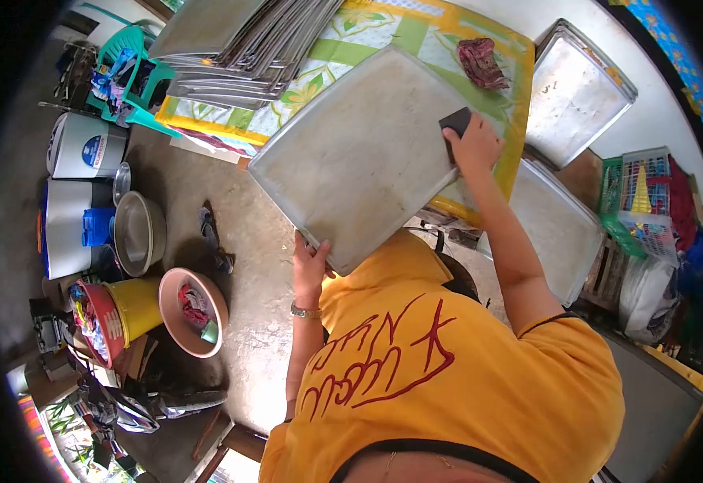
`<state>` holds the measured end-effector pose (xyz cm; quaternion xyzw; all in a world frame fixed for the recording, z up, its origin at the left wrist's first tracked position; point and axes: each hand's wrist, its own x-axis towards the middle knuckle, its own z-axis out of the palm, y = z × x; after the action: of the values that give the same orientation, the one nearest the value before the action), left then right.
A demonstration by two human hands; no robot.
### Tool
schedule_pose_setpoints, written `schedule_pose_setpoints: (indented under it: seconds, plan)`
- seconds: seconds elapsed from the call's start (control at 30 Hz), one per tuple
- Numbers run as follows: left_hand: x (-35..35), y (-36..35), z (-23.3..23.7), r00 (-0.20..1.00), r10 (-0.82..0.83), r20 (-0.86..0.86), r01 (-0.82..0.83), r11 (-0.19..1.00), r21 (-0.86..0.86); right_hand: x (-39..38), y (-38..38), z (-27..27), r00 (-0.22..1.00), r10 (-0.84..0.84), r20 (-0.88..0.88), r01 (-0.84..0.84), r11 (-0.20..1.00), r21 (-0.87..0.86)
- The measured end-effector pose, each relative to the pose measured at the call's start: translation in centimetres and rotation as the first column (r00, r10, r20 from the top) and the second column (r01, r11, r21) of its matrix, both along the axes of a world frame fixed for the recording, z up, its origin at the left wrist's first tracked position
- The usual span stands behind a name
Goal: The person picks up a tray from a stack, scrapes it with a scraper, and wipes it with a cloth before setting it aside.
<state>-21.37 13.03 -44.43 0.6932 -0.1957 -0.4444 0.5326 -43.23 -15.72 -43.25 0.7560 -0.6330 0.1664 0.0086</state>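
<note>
A large flat metal baking tray (359, 153) lies tilted across the table's near edge, its lower corner over my lap. My left hand (311, 262), with a watch on the wrist, grips the tray's near left rim, thumb on top. In my right hand (476, 146) is a black scouring block (456, 121), held against the tray's right edge. The tray's surface looks dull and smudged. Beyond its right corner a crumpled dark red cloth (483, 63) rests on the tablecloth (416, 30).
A tall stack of metal trays (247, 60) stands at the table's far left. More trays (573, 101) lean on the right, with another tray (545, 229) below. Basins (193, 312), buckets and a green chair (130, 76) are to the left; plastic baskets (637, 197) stand right.
</note>
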Motion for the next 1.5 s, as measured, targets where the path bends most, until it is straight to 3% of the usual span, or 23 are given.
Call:
schedule_pose_setpoints:
  seconds: [0.03,0.17,0.27,0.33,0.47,0.57,0.67,0.7,0.8,0.9,1.0,1.1,1.2,1.23,1.3,1.4,1.5]
  plan:
    - [0.1,-0.2,0.0,1.0,0.005,0.02,-0.006,1.0,0.011,-0.1,-0.3,0.7,1.0,-0.027,-0.014,0.027,0.999,0.033]
    - [-0.2,-0.4,0.4,0.999,-0.018,0.05,0.016,0.999,0.051,6.6,10.5,0.6,0.905,0.416,0.087,-0.425,0.892,0.153]
    - [0.1,-0.4,0.9,1.0,-0.021,-0.001,0.021,0.999,0.042,6.1,9.3,1.0,0.864,0.446,0.233,-0.487,0.858,0.163]
    - [0.2,0.0,0.5,1.0,-0.028,-0.007,0.028,0.998,0.057,3.1,4.1,2.1,0.903,0.237,0.359,-0.326,0.921,0.214]
    - [0.1,-0.1,0.3,1.0,-0.001,-0.01,0.002,0.999,0.041,-3.9,-6.7,0.8,0.99,-0.073,0.123,0.073,0.997,0.004]
    - [0.2,0.0,0.0,1.0,-0.001,-0.014,0.002,1.0,0.017,-4.5,-8.2,1.1,0.991,-0.124,0.046,0.115,0.98,0.164]
    - [0.4,-0.3,0.1,1.0,-0.004,-0.013,0.004,1.0,0.022,-2.0,-2.6,0.5,0.956,0.258,-0.136,-0.258,0.966,0.02]
    - [0.2,-0.4,0.5,1.0,-0.001,0.002,0.001,0.999,0.041,-1.7,-1.6,0.8,0.947,0.309,-0.091,-0.303,0.95,0.071]
    - [0.0,-0.5,0.6,1.0,-0.001,0.002,0.001,0.999,0.032,-4.3,-6.7,0.3,0.993,0.077,0.088,-0.072,0.996,-0.061]
    - [0.3,0.0,0.4,1.0,-0.005,0.004,0.005,0.999,0.039,-4.3,-6.4,1.4,0.995,-0.057,0.083,0.047,0.992,0.119]
    - [0.0,-0.5,0.6,1.0,0.003,0.009,-0.003,1.0,0.028,-0.2,1.3,0.4,0.936,0.345,-0.063,-0.343,0.938,0.047]
    - [-0.1,-0.4,0.5,1.0,0.009,0.022,-0.01,0.999,0.05,-0.5,-1.1,-1.1,0.974,0.226,0.012,-0.226,0.974,-0.003]
    - [0.0,0.0,0.1,1.0,0.017,0.012,-0.017,0.998,0.063,-3.1,-7.7,-1.1,0.973,-0.182,0.14,0.168,0.98,0.107]
    - [0.2,-0.2,0.2,1.0,0.019,0.005,-0.019,0.998,0.055,-2.0,-6.3,-0.5,0.99,-0.134,0.05,0.132,0.991,0.034]
    - [0.5,-0.5,0.5,1.0,-0.006,0.024,0.004,0.998,0.065,1.6,-1.0,0.2,0.98,0.191,-0.063,-0.191,0.981,-0.005]
    - [0.2,-0.2,0.2,1.0,0.012,0.012,-0.013,0.998,0.064,4.4,4.5,0.2,0.872,0.489,0.02,-0.489,0.871,0.042]
    - [0.4,0.0,-0.4,1.0,0.008,-0.002,-0.008,0.998,0.065,2.0,-2.1,0.0,0.979,0.157,0.132,-0.151,0.987,-0.053]
